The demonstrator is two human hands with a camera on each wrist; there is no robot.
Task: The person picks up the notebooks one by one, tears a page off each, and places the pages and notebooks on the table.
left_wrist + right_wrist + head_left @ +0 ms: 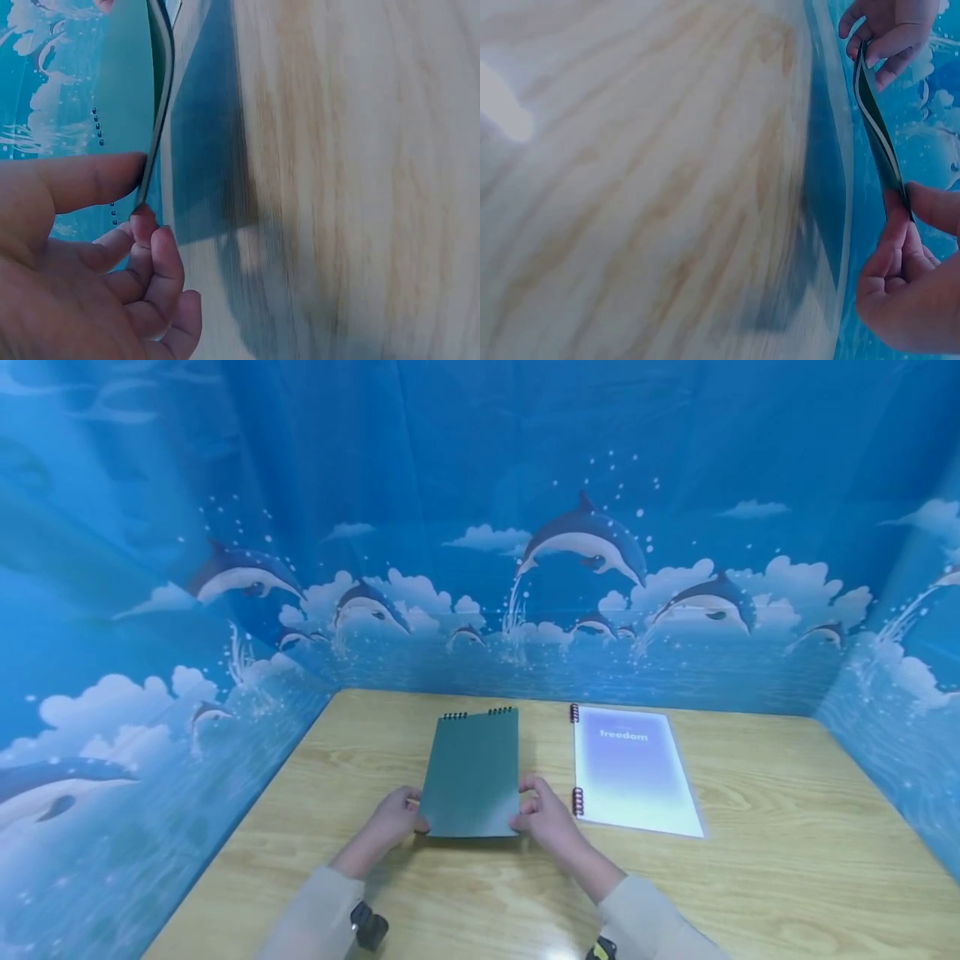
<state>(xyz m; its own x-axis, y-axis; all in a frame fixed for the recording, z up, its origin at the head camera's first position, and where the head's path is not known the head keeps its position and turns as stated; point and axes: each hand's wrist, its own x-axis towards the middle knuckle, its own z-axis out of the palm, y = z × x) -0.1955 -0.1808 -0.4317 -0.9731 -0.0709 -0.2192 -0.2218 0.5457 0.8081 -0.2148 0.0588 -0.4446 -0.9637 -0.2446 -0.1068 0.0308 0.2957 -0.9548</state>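
Observation:
A dark green notebook (472,777) with black ring binding along its far edge is held between both hands, its near edge raised off the table. My left hand (397,818) pinches the near left corner, thumb on the cover and fingers beneath. At the opposite corner my right hand (542,814) pinches in the same way. Both wrist views show the near edge of the notebook (159,97) bowed, with a slight gap between cover and pages, and its shadow on the wood. Right of it lies a pale purple notebook (633,768) marked "freedom", untouched.
The wood-grain table (765,877) has a backdrop (480,527) of blue dolphin-printed cloth along its back and sides. Red rings (577,802) bind the purple notebook's left side, close to my right hand. A bright glare spot shows near the front of the table.

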